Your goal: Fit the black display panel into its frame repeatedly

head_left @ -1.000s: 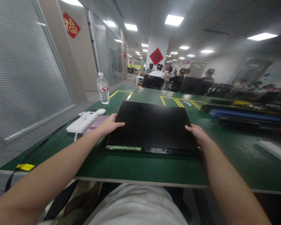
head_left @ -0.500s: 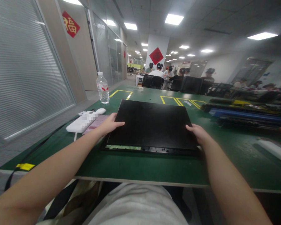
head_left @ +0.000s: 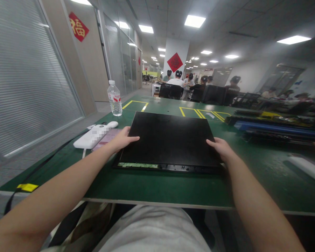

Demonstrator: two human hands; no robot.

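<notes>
A flat black LCD screen panel (head_left: 169, 140) lies in front of me on the green table. Along its near edge runs a narrow black strip with a green circuit board (head_left: 138, 165) at the left part. My left hand (head_left: 124, 138) is closed on the panel's left side, thumb on the dark face, other fingers mostly hidden behind the edge. On the opposite side, my right hand (head_left: 222, 148) grips the right edge the same way, thumb tip on the face. Whether the panel is slightly raised or flat on what lies under it, I cannot tell.
Left of the panel are a white device (head_left: 90, 136), a pinkish phone-like slab (head_left: 105, 140) and a water bottle (head_left: 115, 98). Blue and black strips (head_left: 278, 129) are stacked at the right, near a white bar (head_left: 308, 168). Several people sit at tables beyond.
My right thumb has shifted very slightly left on the panel's edge. Otherwise both hands and the panel hold nearly the same position.
</notes>
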